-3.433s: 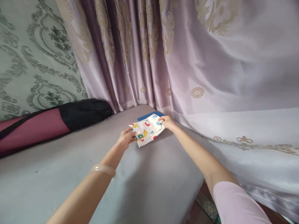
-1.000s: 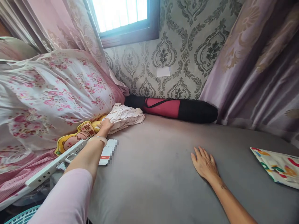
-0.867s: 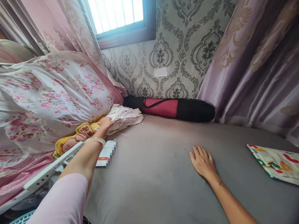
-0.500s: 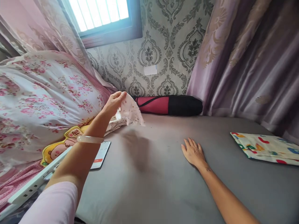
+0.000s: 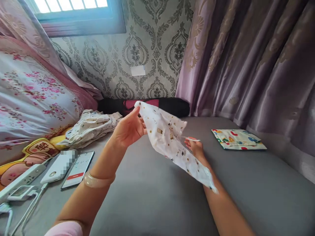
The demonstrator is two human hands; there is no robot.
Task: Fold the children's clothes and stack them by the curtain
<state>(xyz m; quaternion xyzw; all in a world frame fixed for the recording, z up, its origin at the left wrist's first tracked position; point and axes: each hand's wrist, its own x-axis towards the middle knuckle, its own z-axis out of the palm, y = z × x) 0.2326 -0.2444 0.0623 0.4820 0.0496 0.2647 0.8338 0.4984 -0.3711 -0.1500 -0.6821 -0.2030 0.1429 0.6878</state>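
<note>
A thin white cloth (image 5: pixel 163 131) with small brown and gold prints hangs in the air over the grey sheet (image 5: pixel 137 196). My left hand (image 5: pixel 128 129) pinches its upper corner between thumb and fingers. From there it slants down to the right, its pointed lower end in front of my right forearm. My right hand (image 5: pixel 195 147) is partly behind the cloth, its fingers closed around a narrow white part at the cloth's far edge. A pile of similar printed white cloth (image 5: pixel 91 127) lies left of my left hand.
A folded colourful-print cloth (image 5: pixel 237 139) lies on the right. At the left are a phone (image 5: pixel 78 170), a white power bank (image 5: pixel 57 167), a power strip (image 5: pixel 31 177) with cables and a yellow cartoon cushion (image 5: pixel 36 150). A black and pink roll bag (image 5: pixel 169 107) lies along the wall.
The view has shifted to the right. My left hand has brought the cloth away from the pile. My right hand has lifted off the sheet and closed on the cloth's far edge.
</note>
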